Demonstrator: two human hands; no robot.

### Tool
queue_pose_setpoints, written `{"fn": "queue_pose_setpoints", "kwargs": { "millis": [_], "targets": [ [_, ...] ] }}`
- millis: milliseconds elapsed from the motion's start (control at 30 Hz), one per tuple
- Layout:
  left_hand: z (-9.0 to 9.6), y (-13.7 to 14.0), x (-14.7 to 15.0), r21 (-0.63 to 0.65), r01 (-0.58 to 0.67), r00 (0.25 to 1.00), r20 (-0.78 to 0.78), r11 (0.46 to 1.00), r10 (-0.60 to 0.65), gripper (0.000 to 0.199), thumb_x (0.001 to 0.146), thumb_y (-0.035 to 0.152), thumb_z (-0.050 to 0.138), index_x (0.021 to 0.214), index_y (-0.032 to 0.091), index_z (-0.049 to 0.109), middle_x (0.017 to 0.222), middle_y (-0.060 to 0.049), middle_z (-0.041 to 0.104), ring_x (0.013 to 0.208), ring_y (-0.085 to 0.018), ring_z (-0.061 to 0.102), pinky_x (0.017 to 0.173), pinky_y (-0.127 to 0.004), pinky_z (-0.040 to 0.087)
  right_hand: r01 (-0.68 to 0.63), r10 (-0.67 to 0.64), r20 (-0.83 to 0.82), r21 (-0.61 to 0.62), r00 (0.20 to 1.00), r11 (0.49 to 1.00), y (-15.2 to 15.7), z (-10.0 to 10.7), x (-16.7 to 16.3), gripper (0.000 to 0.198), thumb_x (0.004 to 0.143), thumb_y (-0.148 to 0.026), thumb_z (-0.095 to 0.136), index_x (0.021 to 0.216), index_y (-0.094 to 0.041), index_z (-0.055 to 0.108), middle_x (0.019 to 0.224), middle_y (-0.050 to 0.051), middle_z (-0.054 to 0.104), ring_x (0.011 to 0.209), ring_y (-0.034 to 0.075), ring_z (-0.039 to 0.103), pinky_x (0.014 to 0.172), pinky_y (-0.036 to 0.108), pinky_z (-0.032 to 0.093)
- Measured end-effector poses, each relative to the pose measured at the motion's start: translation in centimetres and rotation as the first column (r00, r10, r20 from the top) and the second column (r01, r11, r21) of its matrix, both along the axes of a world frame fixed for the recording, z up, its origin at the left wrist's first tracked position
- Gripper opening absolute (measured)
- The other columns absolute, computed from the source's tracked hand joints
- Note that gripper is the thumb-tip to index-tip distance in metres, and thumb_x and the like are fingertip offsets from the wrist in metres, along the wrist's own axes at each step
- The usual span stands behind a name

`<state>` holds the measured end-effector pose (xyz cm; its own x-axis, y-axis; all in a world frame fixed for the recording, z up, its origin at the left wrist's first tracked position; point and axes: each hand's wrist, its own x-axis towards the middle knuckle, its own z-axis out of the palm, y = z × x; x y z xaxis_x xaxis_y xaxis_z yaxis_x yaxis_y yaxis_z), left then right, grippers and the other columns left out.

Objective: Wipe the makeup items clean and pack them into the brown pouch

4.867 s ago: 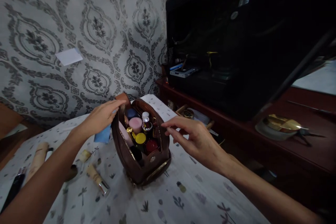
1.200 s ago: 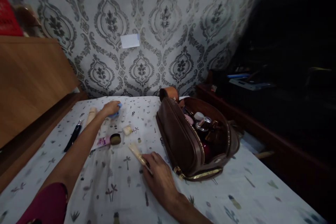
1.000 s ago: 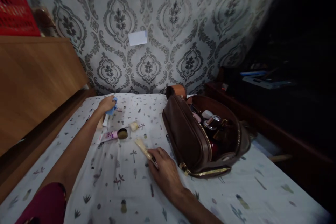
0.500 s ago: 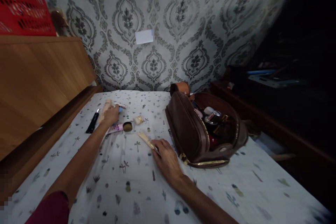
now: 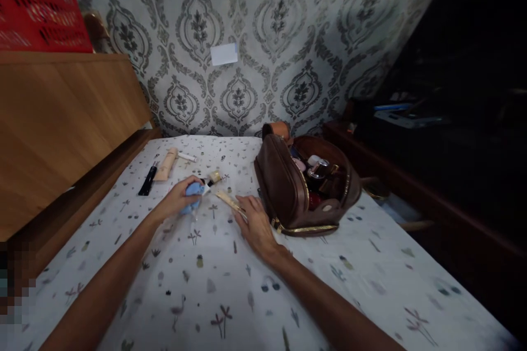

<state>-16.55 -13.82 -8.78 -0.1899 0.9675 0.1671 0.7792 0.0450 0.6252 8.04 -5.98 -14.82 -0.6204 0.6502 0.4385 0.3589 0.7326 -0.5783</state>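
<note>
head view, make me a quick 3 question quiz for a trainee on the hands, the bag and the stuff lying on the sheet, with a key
1. Multiple choice. Which thing is at the fingers of the right hand?
a) the red basket
b) the cream tube
c) the white card on the wall

2. True or false: the brown zip bag is zipped fully shut.

3. Fill in: from left to right in the picture lie a black tube, a ____ tube and a slim white tube.

Key:
1. b
2. False; its top is open and containers show inside.
3. beige
</note>
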Motion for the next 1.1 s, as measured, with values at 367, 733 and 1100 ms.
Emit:
{"fn": "queue_pose_setpoints", "kwargs": {
  "millis": [367, 733, 1100],
  "targets": [
    [-0.4, -4.0, 6.1, -0.036, 0.199, 0.965, 0.182, 0.979, -0.189, 0.025, 0.085, 0.031, 0.057, 0.106, 0.02, 0.064, 0.094, -0.002, 0.069, 0.083, -0.021, 0.063, 0.075, -0.028, 0.05, -0.154, 0.127, -0.177, -0.15, 0.976, 0.977, -1.8, 0.5, 0.6, 0.012, 0.092, -0.024, 0.057, 0.098, -0.017, 0.065, 0.091, 0.006, 0.067, 0.087, 0.018, 0.062, 0.08, 0.029, 0.049],
    [-2.2, -4.3, 7.1, -0.027, 0.288, 0.862, -0.429, 0.957, -0.271, 0.023, 0.097, 0.03, 0.049, 0.113, 0.018, 0.061, 0.112, -0.011, 0.066, 0.109, -0.028, 0.056, 0.092, -0.042, 0.044, -0.102, 0.042, -0.237, -0.246, 0.971, 0.964, -2.8, 0.0, 1.3, 0.02, 0.088, -0.036, 0.057, 0.088, -0.018, 0.064, 0.079, 0.003, 0.065, 0.066, 0.014, 0.054, 0.06, 0.024, 0.042],
    [-3.5, -5.3, 5.1, -0.021, 0.185, 0.925, -0.334, 0.983, -0.181, 0.018, 0.088, 0.018, 0.051, 0.104, 0.02, 0.057, 0.103, -0.007, 0.063, 0.096, -0.025, 0.058, 0.085, -0.036, 0.046, -0.249, 0.048, -0.395, -0.476, 0.917, 0.843, -1.8, -0.3, 1.0, 0.032, 0.083, -0.05, 0.062, 0.086, -0.018, 0.061, 0.066, -0.002, 0.057, 0.056, 0.012, 0.051, 0.055, 0.024, 0.042]
  ]
}}
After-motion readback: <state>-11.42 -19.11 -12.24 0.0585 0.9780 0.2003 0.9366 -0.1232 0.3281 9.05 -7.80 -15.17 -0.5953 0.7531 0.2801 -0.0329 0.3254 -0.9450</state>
